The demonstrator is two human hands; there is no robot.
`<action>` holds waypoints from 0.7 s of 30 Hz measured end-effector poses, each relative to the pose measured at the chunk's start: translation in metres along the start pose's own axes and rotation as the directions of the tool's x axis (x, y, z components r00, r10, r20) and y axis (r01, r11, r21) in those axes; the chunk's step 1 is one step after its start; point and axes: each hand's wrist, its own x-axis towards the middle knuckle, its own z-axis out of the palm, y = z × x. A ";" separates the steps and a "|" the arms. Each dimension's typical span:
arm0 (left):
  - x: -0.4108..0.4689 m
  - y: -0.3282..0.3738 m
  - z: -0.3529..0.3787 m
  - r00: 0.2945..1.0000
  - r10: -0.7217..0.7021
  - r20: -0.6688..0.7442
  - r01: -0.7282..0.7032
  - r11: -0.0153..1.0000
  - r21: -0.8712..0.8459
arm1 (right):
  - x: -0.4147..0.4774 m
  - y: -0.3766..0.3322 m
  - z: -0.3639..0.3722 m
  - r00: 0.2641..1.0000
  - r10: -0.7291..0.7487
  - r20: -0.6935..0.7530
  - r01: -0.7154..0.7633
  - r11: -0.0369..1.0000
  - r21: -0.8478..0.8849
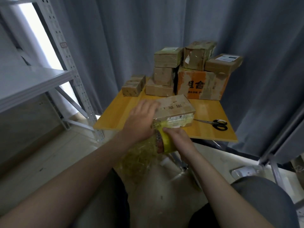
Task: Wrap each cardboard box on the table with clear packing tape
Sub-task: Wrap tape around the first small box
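While lying tilted at the near edge of the worktop [115,116], about midway along it, shows as a flat brown cardboard box [176,106] with dark printed characters across the top face and a white label on the side face turned toward the camera. Glossy and yellowish on that side face, under clear film drawn over the label and creased toward the left corner. Cannot tell whether resting on the worktop or lifted just off it. Pressed at its left end by the left hand [141,119], palm down, fingers straight and close together over the top face. Just off the worktop's near edge, a tape roll [166,142], yellowish band round a brown core, gripped in the curled fingers of the right hand [178,137], with film running from the roll up to the box's near left corner. Below that same edge, under the left wrist, a crumpled wad of yellowish film [141,155]. At the worktop's far end, stacked boxes [166,61], several shiny with wrap, the largest an orange-printed box [197,84] with black characters. On the worktop's right side, black-handled scissors [217,124], blades pointing left toward the held box, apart from it.
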 end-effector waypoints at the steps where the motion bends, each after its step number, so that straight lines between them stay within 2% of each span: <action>1: 0.000 -0.003 0.011 0.994 0.082 0.077 -0.086 0.995 0.051 | -0.002 0.002 -0.001 1.000 -0.025 -0.006 0.025 0.999 -0.040; 3: -0.001 -0.006 0.033 0.975 0.102 0.198 -0.134 0.978 0.159 | -0.002 0.009 -0.003 0.998 -0.065 -0.019 0.063 0.992 -0.108; 4: -0.002 -0.007 0.042 0.978 0.088 0.189 -0.126 0.971 0.201 | -0.002 0.012 -0.003 0.996 -0.087 -0.020 0.084 0.988 -0.132; 8: 0.001 -0.013 0.058 0.989 0.145 -0.011 -0.138 0.962 0.236 | 0.005 0.032 -0.004 0.988 -0.136 -0.067 0.126 0.982 -0.139; 10: 0.004 -0.016 0.059 0.978 0.196 -0.070 -0.178 0.962 0.207 | 0.009 0.040 -0.003 0.979 -0.168 -0.116 0.138 0.963 -0.234; 13: 0.005 -0.022 0.059 0.962 0.246 -0.119 -0.228 0.962 0.150 | 0.015 0.053 -0.002 0.968 -0.198 -0.156 0.136 0.931 -0.339; 18: 0.007 -0.028 0.055 0.949 0.251 -0.190 -0.227 0.964 0.138 | 0.018 0.062 -0.001 0.966 -0.212 -0.146 0.154 0.930 -0.333; 21: 0.010 -0.029 0.046 0.950 0.259 -0.174 -0.238 0.962 0.130 | 0.012 0.062 -0.010 0.954 -0.254 -0.158 0.196 0.930 -0.310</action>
